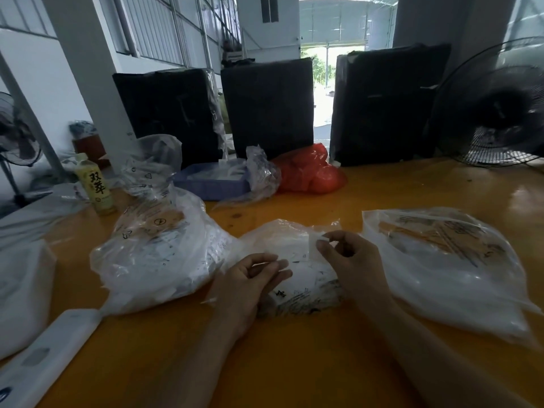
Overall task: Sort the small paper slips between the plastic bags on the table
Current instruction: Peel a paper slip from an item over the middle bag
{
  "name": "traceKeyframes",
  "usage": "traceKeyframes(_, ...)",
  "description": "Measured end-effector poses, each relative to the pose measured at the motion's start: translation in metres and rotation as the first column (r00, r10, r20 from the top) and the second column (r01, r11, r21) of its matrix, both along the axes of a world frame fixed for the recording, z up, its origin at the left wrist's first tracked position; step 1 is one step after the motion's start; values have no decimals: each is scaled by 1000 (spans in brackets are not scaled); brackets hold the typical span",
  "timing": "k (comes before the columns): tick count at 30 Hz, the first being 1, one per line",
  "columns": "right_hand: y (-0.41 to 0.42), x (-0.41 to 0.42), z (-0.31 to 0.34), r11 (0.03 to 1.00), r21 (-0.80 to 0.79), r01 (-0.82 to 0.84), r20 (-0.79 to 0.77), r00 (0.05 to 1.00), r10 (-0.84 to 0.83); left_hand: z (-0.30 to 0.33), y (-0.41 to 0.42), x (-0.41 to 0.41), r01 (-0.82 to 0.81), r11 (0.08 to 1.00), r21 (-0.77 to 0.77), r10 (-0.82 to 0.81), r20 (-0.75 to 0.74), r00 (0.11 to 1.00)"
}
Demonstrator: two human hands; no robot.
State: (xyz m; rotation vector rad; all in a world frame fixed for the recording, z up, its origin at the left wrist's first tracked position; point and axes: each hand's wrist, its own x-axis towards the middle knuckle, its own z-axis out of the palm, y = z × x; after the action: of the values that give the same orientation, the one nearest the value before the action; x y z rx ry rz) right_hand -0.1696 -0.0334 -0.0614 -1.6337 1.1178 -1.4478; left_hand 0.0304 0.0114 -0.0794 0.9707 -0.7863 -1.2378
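Three clear plastic bags of small white paper slips lie on the orange table: a bulging left bag, a flatter middle bag and a right bag. My right hand hovers over the middle bag and pinches a small white paper slip between thumb and fingertips. My left hand rests over the middle bag's left edge with fingers curled; a thin pale slip seems held between thumb and fingers, though blur makes this uncertain.
A bottle of tea stands at the left. Behind are a blue tray with a crumpled clear bag, a red plastic bag and three black wrapped boxes. A fan stands at the right; a white flat object lies near-left.
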Motion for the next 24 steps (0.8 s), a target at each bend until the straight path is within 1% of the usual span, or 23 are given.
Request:
traceKeyframes(2,3,0,3,999,-31,-27,20,999,28,-1,-1,1,7,1000,-6,-7,21,1000)
traceKeyframes(4,6,1,4,998,-50,-40,-8,999,40,-3,-2,1,16,1000,-9,-16,47,999)
traceKeyframes(7,4,4,2,999,1,-41,-82,996,41,-7,-4,1,36,999,-12,-36,45,998)
traceKeyframes(10,3,8,-2,997,67,-40,-80,996,45,-8,-4,2,64,998,-11,-63,55,996)
traceKeyframes(16,1,7,-1,997,74,-24,-52,998,28,-8,-5,1,87,996,-35,-86,33,996)
traceKeyframes(22,-2,8,-6,985,137,-102,60,994,95,-9,-6,2,117,992,-37,-115,45,992)
traceKeyframes(24,-3,9,-6,972,178,-151,148,981,125,-9,-6,2,122,992,-40,-119,54,991)
